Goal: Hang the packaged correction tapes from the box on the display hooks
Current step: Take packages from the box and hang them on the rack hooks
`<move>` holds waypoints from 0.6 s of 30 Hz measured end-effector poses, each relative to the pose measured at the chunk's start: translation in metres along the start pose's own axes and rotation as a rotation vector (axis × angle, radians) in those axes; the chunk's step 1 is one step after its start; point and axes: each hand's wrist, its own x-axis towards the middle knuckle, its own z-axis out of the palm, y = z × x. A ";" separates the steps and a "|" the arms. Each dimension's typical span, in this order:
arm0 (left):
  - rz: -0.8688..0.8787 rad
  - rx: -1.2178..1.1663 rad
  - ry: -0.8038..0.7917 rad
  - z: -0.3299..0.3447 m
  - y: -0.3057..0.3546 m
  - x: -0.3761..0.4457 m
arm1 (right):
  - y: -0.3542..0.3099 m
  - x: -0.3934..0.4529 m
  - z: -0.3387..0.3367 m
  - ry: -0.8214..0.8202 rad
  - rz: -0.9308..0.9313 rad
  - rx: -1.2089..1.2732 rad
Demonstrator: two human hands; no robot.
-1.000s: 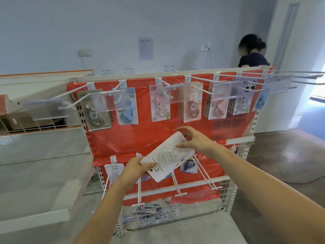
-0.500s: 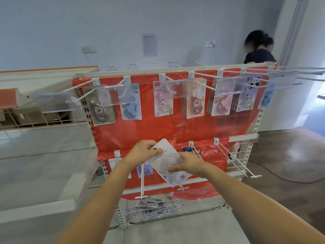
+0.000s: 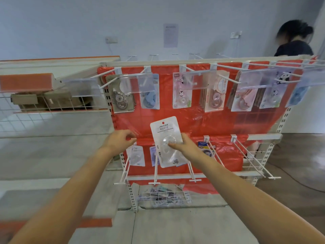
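Note:
My right hand [image 3: 182,147] pinches a white packaged correction tape [image 3: 166,136], marked 36, and holds it upright in front of the red display panel [image 3: 211,124]. My left hand [image 3: 121,140] hovers just left of the pack, fingers loosely curled, not touching it. Below the pack, white display hooks [image 3: 155,173] of the lower row stick out toward me; two carry small packs [image 3: 136,155]. The upper row of hooks [image 3: 191,69] holds several hung correction tape packs. A wire basket [image 3: 163,196] at the bottom holds more packs.
Empty long hooks [image 3: 251,155] project at lower right. A wire shelf with cardboard boxes [image 3: 52,101] stands at left. A person [image 3: 293,41] stands behind the display at upper right. A cable [image 3: 299,182] lies on the floor at right.
My left hand let go of the pack and drew away to the left. My right hand raised the pack and turned it upright.

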 end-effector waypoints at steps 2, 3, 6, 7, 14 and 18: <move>-0.062 0.107 0.023 0.000 -0.002 -0.013 | -0.002 -0.003 0.021 0.020 -0.032 0.043; -0.099 0.146 0.033 0.001 -0.003 -0.022 | -0.003 -0.006 0.032 0.025 -0.050 0.063; -0.155 0.230 0.046 0.007 -0.007 -0.056 | 0.002 -0.022 0.066 0.010 -0.064 0.137; -0.156 0.249 0.054 0.011 -0.009 -0.068 | 0.007 -0.029 0.076 -0.008 -0.054 0.163; -0.373 0.257 0.060 0.063 -0.054 -0.149 | 0.075 -0.078 0.131 -0.154 0.095 0.229; -0.426 0.247 -0.020 0.098 -0.073 -0.180 | 0.120 -0.098 0.148 -0.204 0.214 0.171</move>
